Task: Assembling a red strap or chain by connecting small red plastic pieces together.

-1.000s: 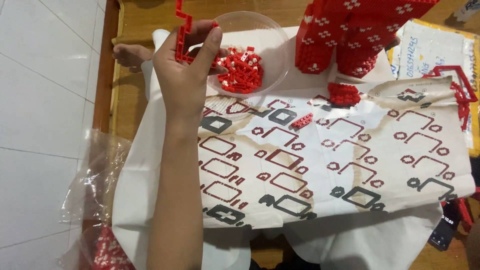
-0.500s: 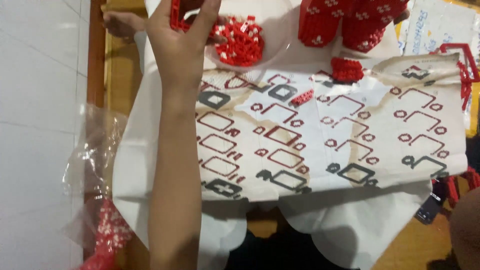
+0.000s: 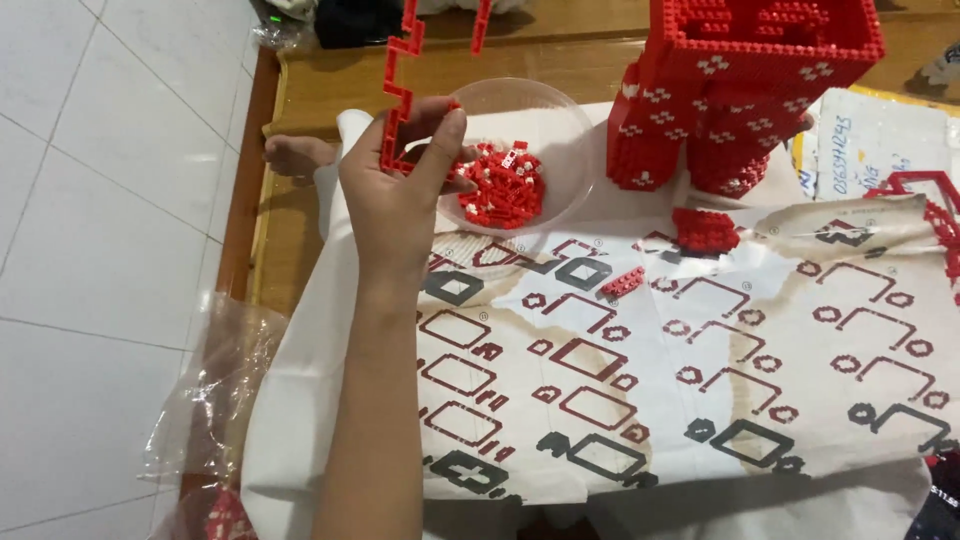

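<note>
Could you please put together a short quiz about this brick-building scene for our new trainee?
1. True or false: the left hand holds a stepped red brick frame above the table.
2. What lies inside the clear bowl? A) blue marbles B) small red bricks C) coins
3. Fill in: the tall red brick structure stands to the ____ of the bowl in the picture.

Key
1. True; fingers and thumb pinch the frame's lower end.
2. B; the small red bricks sit in a heap.
3. Right; it rises at the top edge, beyond the printed instruction sheet.
</note>
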